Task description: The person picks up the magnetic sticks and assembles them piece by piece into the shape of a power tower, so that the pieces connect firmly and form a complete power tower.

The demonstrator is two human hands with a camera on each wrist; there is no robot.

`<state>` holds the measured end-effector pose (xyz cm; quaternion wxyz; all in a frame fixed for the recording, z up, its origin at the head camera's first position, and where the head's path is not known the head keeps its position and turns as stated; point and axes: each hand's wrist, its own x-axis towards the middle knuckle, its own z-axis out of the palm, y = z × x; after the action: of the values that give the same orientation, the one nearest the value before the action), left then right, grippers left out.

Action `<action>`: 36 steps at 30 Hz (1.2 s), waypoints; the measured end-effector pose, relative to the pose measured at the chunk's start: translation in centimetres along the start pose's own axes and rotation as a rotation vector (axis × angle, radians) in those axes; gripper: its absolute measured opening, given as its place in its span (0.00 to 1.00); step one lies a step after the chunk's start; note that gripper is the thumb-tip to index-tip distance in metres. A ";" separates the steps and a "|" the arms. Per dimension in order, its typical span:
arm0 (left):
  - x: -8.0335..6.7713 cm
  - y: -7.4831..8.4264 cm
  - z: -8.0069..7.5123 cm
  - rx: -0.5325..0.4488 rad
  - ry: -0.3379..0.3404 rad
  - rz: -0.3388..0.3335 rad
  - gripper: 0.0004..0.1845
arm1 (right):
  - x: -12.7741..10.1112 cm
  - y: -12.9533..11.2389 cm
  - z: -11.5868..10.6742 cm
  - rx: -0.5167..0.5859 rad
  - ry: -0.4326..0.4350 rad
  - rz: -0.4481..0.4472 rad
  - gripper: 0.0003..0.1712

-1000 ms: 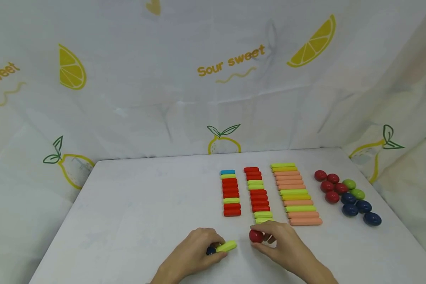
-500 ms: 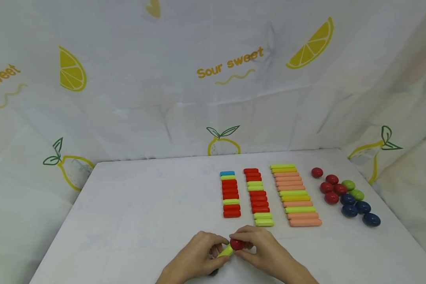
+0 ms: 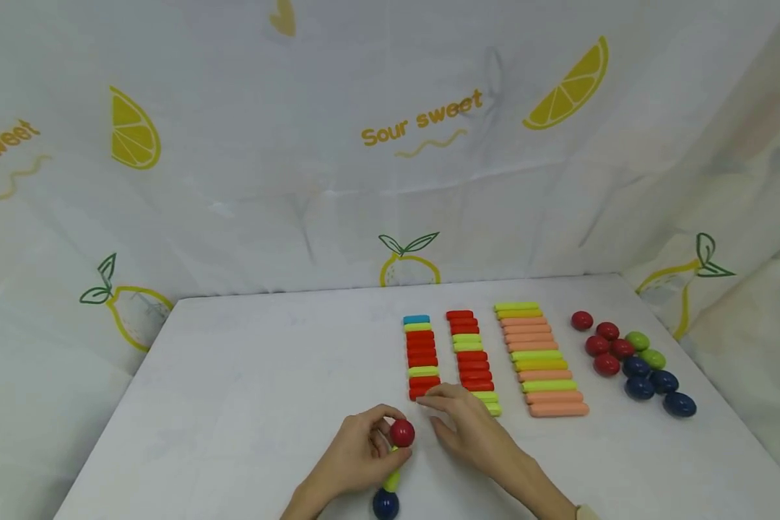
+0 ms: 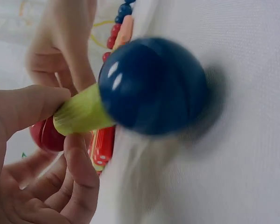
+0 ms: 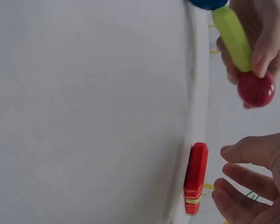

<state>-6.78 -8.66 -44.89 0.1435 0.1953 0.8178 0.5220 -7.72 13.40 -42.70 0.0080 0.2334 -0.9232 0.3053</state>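
A short yellow-green stick (image 3: 393, 481) joins a red ball (image 3: 401, 433) at one end and a dark blue ball (image 3: 386, 504) at the other. My left hand (image 3: 359, 451) pinches this piece near the red ball between thumb and fingers. In the left wrist view the blue ball (image 4: 154, 86) is largest, close to the white tabletop. My right hand (image 3: 471, 427) holds nothing; its fingers are spread apart beside the near end of the left column of short sticks, by a red stick (image 3: 419, 395). The right wrist view shows a gap between its thumb and fingers.
Two columns of short sticks, mostly red (image 3: 473, 366) and yellow-green, lie at centre. Right of them is a column of longer orange (image 3: 555, 409), yellow and green sticks. Red (image 3: 607, 365), green (image 3: 653, 359) and blue balls (image 3: 679, 404) cluster near the table's right edge. A printed curtain hangs behind.
My right hand brought the red ball leftward to the stick's end, let go, then moved up toward the short sticks. My left hand turned the piece, so the blue ball now points toward me.
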 end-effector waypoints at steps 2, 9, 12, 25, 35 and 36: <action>-0.1 -0.3 -0.3 -0.057 0.023 -0.045 0.19 | 0.5 0.3 0.5 -0.106 0.036 0.005 0.20; -0.2 -0.6 -1.4 -0.203 -0.005 -0.148 0.22 | 1.5 0.4 1.5 -0.181 0.025 0.085 0.19; -0.3 -0.6 -1.5 -0.179 -0.028 -0.146 0.20 | 1.6 0.3 1.6 -0.149 0.007 0.131 0.16; -0.4 -0.8 -0.8 0.140 -0.009 -0.042 0.22 | 0.7 -1.7 0.0 -0.067 -0.208 -0.038 0.14; -0.5 -0.6 -0.7 0.154 -0.021 -0.028 0.22 | 0.4 -2.4 -0.1 -0.030 -0.301 -0.077 0.14; -0.4 -0.6 -0.7 0.156 -0.037 -0.022 0.22 | 0.4 -2.4 0.0 -0.019 -0.309 -0.077 0.14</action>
<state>-6.79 -9.63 -45.16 0.1487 0.2065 0.8552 0.4515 -7.03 11.54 -41.26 -0.1201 0.3126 -0.9067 0.2566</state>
